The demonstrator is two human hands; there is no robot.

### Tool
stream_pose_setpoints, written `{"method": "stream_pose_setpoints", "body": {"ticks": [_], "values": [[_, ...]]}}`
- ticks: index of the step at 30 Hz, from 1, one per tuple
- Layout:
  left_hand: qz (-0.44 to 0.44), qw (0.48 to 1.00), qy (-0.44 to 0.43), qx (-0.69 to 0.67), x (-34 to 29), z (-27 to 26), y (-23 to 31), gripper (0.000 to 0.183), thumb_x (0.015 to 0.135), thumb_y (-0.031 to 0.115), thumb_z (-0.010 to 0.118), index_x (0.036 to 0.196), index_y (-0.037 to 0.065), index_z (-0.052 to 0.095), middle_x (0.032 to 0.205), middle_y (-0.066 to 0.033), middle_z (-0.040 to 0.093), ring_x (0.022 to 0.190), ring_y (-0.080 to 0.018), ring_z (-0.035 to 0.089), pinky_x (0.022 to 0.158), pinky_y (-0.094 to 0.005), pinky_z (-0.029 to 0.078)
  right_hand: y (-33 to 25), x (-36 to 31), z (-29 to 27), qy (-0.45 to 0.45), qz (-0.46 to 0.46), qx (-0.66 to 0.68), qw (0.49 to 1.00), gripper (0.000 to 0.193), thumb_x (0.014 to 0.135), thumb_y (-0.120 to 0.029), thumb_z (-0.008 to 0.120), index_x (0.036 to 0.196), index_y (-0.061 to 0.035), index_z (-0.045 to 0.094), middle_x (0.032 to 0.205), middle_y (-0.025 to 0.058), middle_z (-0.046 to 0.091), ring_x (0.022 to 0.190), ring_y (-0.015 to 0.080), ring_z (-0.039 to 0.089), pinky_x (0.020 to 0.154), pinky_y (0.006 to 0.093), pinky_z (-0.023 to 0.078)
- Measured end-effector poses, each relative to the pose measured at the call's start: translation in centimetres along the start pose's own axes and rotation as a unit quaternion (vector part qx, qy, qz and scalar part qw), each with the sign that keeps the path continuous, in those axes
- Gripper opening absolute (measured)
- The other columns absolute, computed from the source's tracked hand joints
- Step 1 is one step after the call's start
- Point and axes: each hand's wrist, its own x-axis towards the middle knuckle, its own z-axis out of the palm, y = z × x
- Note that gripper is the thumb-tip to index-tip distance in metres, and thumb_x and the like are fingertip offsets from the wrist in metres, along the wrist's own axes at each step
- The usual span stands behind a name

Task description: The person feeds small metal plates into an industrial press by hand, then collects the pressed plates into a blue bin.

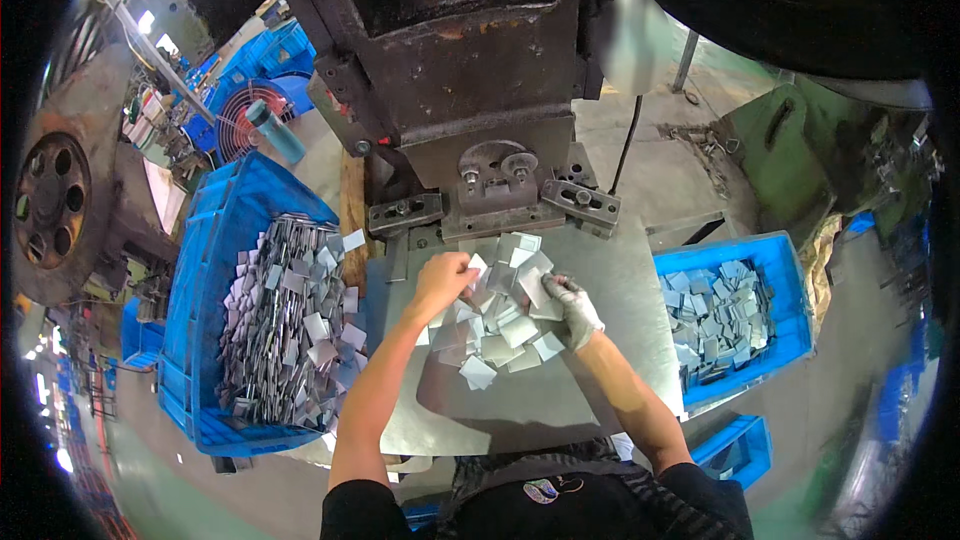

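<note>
A loose heap of small flat metal plates [516,330] lies on the bare metal worktable [530,410] in front of me. At the heap's left side, my bare left hand [443,283] has its fingers closed at the edge of a pale plate [478,266]. My right hand [573,312], in a whitish glove, pinches a grey metal plate [533,286] at the heap's right side. Its thumb and fingers meet at that plate's right edge. Several plates overlap between the two hands, so the lower ones are partly hidden.
A dark press [480,90] with a bolted die [500,185] stands behind the table. A large blue crate [180,340] full of plates is at the left, a smaller blue crate [795,290] with plates at the right. A teal bottle [275,132] stands near a fan [240,120].
</note>
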Motion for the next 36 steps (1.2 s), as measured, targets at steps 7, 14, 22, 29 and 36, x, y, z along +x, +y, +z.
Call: {"method": "stream_pose_setpoints", "body": {"ticks": [7,14,22,29,36], "values": [[-0.008,0.901,-0.002,-0.433,3.0,-0.7,3.3,0.022,0.086,0.022,0.053,0.087,0.000,0.058,0.075,-0.0153,0.065,0.054,-0.0144,0.061,0.043,-0.0205,0.043,0.1,-2.9,-0.5,-0.073,-0.007,0.082,0.994,0.021,0.090,-0.020,0.049,0.103,-0.0043,0.050,0.092,0.0141,0.060,0.075,0.0223,0.061,0.067,0.0348,0.051],[-0.096,0.797,0.068,-0.593,7.7,1.6,2.8,0.021,0.084,0.013,0.051,0.082,-0.008,0.055,0.081,-0.0218,0.064,0.066,-0.0239,0.066,0.054,-0.0244,0.054,-2.0,-6.4,-0.2,-0.046,-0.016,0.083,0.995,0.028,0.085,-0.020,0.056,0.108,-0.0052,0.050,0.097,0.0119,0.061,0.084,0.0204,0.061,0.075,0.0351,0.050],[-0.109,0.770,0.120,-0.617,8.7,2.5,3.2,0.019,0.080,0.016,0.057,0.077,-0.002,0.054,0.075,-0.0198,0.064,0.062,-0.0228,0.065,0.049,-0.0234,0.052,-2.1,-6.2,-0.9,-0.036,0.010,0.126,0.991,0.021,0.089,-0.022,0.049,0.101,-0.0046,0.052,0.097,0.0154,0.060,0.081,0.0251,0.061,0.072,0.0388,0.051],[-0.039,0.917,0.105,-0.384,4.0,2.2,2.7,0.031,0.074,0.031,0.069,0.084,0.004,0.057,0.065,-0.0057,0.060,0.053,-0.0125,0.057,0.047,-0.0213,0.045,-3.6,-6.3,-3.6,-0.080,-0.022,0.190,0.978,0.018,0.088,-0.018,0.050,0.088,-0.0009,0.055,0.098,0.0194,0.058,0.083,0.0284,0.060,0.074,0.0366,0.052],[0.322,0.930,0.011,0.174,-5.6,5.4,3.7,0.054,0.067,0.028,0.071,0.113,0.007,0.051,0.121,-0.0081,0.047,0.117,-0.0230,0.040,0.094,-0.0385,0.036,-3.8,-6.4,-5.5,-0.068,-0.010,0.212,0.975,0.018,0.087,-0.019,0.050,0.084,-0.0028,0.055,0.099,0.0176,0.058,0.085,0.0276,0.060,0.075,0.0355,0.050]]}}
